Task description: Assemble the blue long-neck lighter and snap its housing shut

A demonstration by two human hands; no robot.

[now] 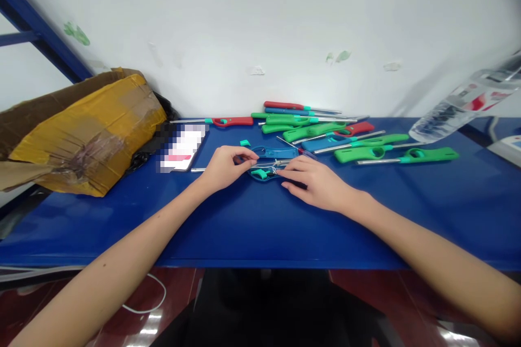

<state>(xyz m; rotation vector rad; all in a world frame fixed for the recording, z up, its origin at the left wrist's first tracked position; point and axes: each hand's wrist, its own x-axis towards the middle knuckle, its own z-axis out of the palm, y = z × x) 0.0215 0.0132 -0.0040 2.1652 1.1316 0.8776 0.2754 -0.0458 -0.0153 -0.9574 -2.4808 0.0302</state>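
Opened lighter (280,153) behind table's front edge (260,263)

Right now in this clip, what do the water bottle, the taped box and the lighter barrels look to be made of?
Water bottle: clear plastic, see-through and ribbed.
Taped box: likely cardboard, brown flaps under glossy yellow tape.
Lighter barrels: probably metal, with a silvery shine.

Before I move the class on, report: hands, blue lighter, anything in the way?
Left hand and right hand at opened blue lighter. Loose teal piece just beyond left hand. Other lighters crowd behind.
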